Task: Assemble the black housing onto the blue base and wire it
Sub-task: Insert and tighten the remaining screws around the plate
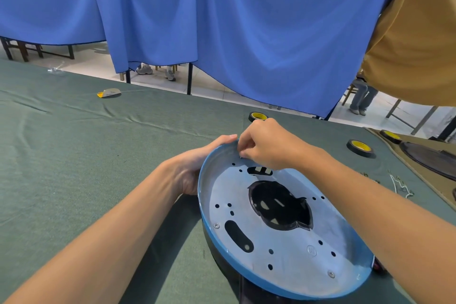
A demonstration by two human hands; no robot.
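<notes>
The round blue base (pixel 291 249) lies in front of me with its pale inner face up and tilted toward me. The black housing (pixel 278 207) shows through its large centre cutout and under its near rim. Two screws sit in the plate, at the near left and near right. My left hand (pixel 195 168) grips the far left rim from outside. My right hand (pixel 266 145) hovers over the far edge of the plate, fingertips pinched together at a small hole; whatever small part it pinches is hidden.
Green cloth covers the table (pixel 86 155). Rolls of black tape with yellow cores lie behind my hands (pixel 257 116) and at the right (pixel 360 147). Loose small hardware and a white wire (pixel 399 184) lie right of my forearm. A tan mat with a dark disc (pixel 431 158) is far right.
</notes>
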